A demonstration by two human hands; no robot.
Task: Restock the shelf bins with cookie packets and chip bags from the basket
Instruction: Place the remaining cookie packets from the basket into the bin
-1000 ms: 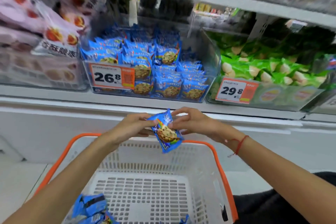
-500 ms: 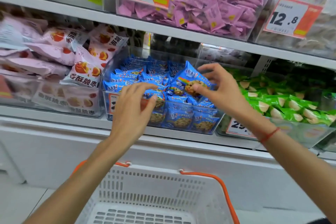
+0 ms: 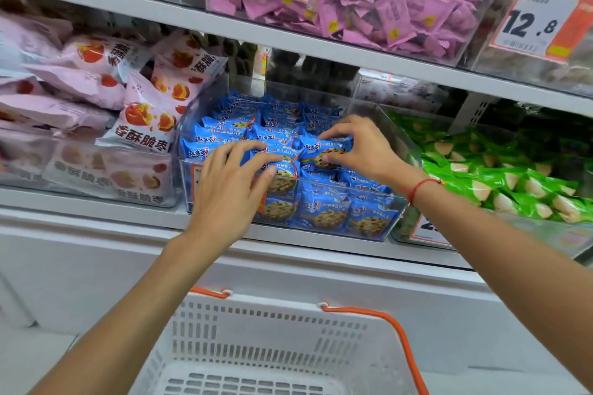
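A blue cookie packet [image 3: 325,154] is pinched by the right hand [image 3: 365,147] atop the clear bin [image 3: 369,236], at the basket's [image 3: 279,343] twelve o'clock; neighbouring packets are steadied by the left hand [image 3: 231,189], fingers spread flat.

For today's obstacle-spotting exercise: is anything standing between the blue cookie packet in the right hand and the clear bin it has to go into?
Nothing visible does. The right hand pinches the cookie packet already over the open top of the clear bin, on the pile of blue packets. The left hand rests on neighbouring packets, beside it.
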